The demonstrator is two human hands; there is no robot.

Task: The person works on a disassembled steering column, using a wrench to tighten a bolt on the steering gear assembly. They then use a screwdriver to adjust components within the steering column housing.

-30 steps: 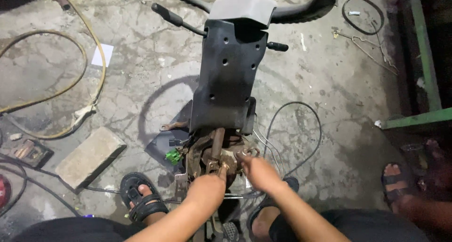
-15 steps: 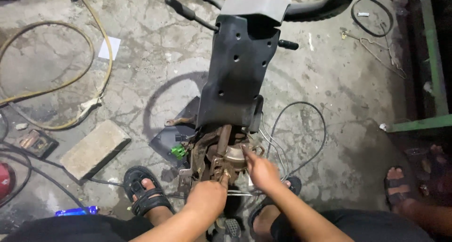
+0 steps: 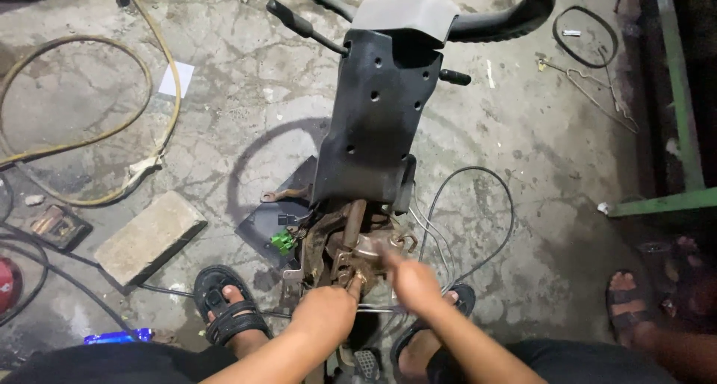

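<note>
Both hands have crept forward over the rusty frame (image 3: pixel 343 242) — left hand (image 3: pixel 325 313) clamped on a tool (image 3: pixel 352 283), right hand's (image 3: pixel 412 283) grip unclear — loosening a fitting, likely; next needs steady turning.

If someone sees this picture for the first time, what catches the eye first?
First, the black scooter leg shield standing upright at centre on the cracked concrete floor. Below it, the left hand and right hand work on the rusty steering column assembly. A yellow hose loops on the floor at left.
</note>
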